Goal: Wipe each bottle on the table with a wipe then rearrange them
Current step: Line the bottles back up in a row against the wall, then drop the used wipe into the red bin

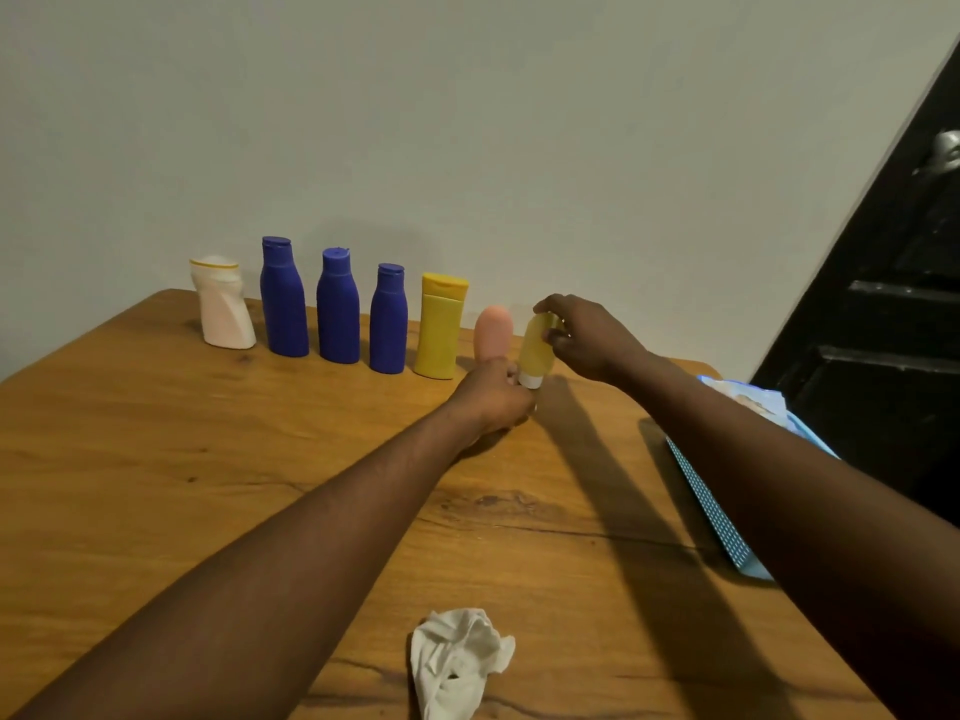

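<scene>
A row of bottles stands along the wall: a white bottle, three blue bottles, and a yellow bottle. Right of them a small pink tube stands upright, its base hidden behind my left hand. A small yellow tube with a white cap pointing down tilts beside the pink one. My left hand grips its lower end at the cap; my right hand pinches its top. A crumpled white wipe lies loose near the table's front edge.
The wooden table meets a pale wall behind the bottles. A blue dotted wipes pack lies at the table's right edge. A dark door stands to the right.
</scene>
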The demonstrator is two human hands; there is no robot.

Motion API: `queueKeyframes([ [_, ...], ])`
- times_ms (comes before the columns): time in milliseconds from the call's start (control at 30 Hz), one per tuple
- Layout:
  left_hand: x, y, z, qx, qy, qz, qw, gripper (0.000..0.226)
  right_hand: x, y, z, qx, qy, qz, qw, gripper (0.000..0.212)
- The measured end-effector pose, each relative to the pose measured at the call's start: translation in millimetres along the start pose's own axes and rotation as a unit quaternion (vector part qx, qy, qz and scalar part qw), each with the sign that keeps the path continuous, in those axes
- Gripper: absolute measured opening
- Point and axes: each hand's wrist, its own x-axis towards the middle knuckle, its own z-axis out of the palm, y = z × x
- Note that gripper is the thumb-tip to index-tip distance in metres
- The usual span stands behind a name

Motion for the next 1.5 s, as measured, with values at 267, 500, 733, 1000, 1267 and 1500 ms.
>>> queueKeyframes([
  [267,-15.4,5.2,-7.5,-0.025,-0.003,-0.006,1.000,0.035,-10.3,-7.1,-9.9,0.000,-0.013,0.007,1.000,0.057],
  [500,-58.2,7.6,-29.0,-0.024,0.029,0.002,0.999,0.037,-46.7,-25.5,-28.5,-0.022,-0.009,-0.013,1.000,0.057],
  [733,-123.7,22.1,-54.4,0.014,0.052,0.033,0.998,0.056,-107.9,-63.4,-56.4,-0.023,-0.007,-0.017,1.000,0.052],
  [1000,-207.1,10.5,-66.1,0.040,0.057,0.025,0.997,0.050,-193.3,-115.8,-53.9,0.015,-0.051,-0.042,0.998,0.042],
  [1267,-265.9,-3.0,-52.8,0.144,0.018,-0.058,0.988,0.017,-270.8,-148.1,-36.9,0.077,-0.168,-0.019,0.983,0.060],
  [1500,-289.5,-17.2,-39.2,0.180,0.004,-0.049,0.982,0.020,-300.4,-159.6,-6.9,0.092,-0.155,-0.023,0.983,0.028],
])
